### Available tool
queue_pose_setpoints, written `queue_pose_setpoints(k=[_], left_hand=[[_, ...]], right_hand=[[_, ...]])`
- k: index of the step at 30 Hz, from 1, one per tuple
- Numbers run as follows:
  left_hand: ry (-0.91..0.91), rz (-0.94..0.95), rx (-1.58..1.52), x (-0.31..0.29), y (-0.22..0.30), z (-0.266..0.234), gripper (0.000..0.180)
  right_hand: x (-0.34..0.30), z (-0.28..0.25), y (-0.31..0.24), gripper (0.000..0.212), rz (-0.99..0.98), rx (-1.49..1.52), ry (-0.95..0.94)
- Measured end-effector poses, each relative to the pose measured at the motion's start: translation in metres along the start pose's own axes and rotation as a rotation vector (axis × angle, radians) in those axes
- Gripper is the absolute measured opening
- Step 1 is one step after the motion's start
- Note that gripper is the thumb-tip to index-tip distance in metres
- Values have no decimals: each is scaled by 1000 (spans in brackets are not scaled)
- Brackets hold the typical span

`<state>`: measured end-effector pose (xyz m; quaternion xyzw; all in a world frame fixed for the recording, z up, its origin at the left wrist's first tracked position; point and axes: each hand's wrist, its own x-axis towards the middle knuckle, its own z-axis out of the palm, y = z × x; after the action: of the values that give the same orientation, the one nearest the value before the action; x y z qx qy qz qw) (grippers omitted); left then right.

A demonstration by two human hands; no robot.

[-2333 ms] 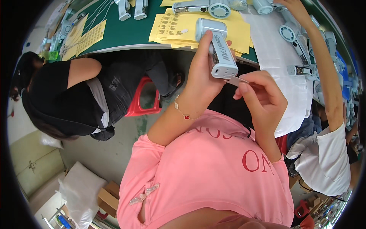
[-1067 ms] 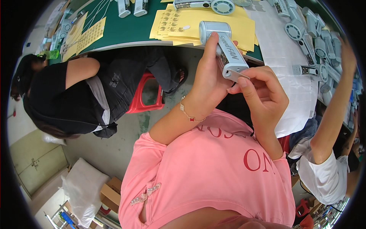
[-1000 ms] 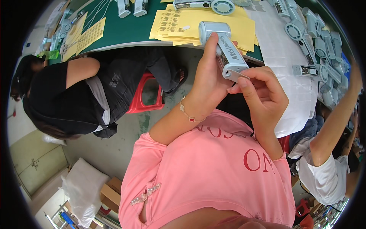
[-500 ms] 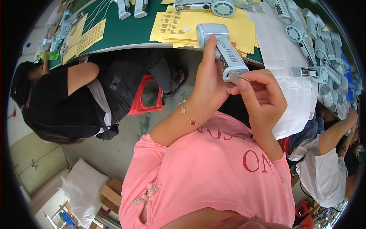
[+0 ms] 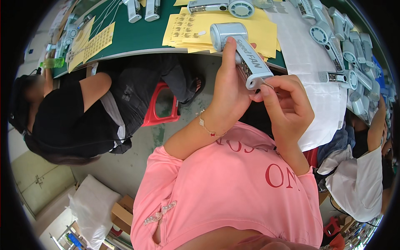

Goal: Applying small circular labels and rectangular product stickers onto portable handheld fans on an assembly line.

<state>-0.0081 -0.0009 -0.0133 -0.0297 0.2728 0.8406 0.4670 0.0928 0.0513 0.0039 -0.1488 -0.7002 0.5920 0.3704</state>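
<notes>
My left hand is closed around a light-blue handheld fan, thumb along its side. The fan is tilted, its round head up and to the left, its handle's end toward my right hand. A dark see-through side shows on the handle. At the handle's end, the thumb and forefinger of my right hand pinch a thin cord, mostly hidden by the fingers. Just beyond the fan lies a stack of yellow sheets bearing a small white piece, with another light-blue fan on top.
White sheeting covers the green table at right, where many light-blue fans are heaped. Two more handles stand at the back. A co-worker in black sits left on a red stool; another in white sits right.
My left hand has shifted the fan slightly left and up, and my right fingers keep their pinch at its end. The co-worker at right has moved an arm.
</notes>
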Motion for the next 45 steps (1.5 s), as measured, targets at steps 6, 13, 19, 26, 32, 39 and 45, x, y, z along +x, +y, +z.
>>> queue_pose_setpoints(k=[6, 13, 19, 26, 32, 39, 45], left_hand=[[22, 23, 2, -2, 0, 2, 55], [-70, -81, -47, -2, 2, 3, 56], [-71, -16, 15, 4, 9, -1, 56], [-7, 45, -83, -2, 17, 10, 56], [-39, 7, -38, -3, 12, 6, 57], [-63, 12, -13, -2, 11, 5, 58], [-77, 5, -31, -1, 9, 4, 57]], right_hand=[[-1, -1, 1, 13, -15, 13, -13], [-2, -8, -1, 14, 0, 168, -71], [-9, -29, -15, 13, -221, -66, -231], [-1, -8, -10, 13, -24, 247, -84], [4, -2, -4, 15, -90, 206, -97], [5, -3, -3, 15, -109, 149, -104], [6, -3, -3, 17, -122, 109, -112]])
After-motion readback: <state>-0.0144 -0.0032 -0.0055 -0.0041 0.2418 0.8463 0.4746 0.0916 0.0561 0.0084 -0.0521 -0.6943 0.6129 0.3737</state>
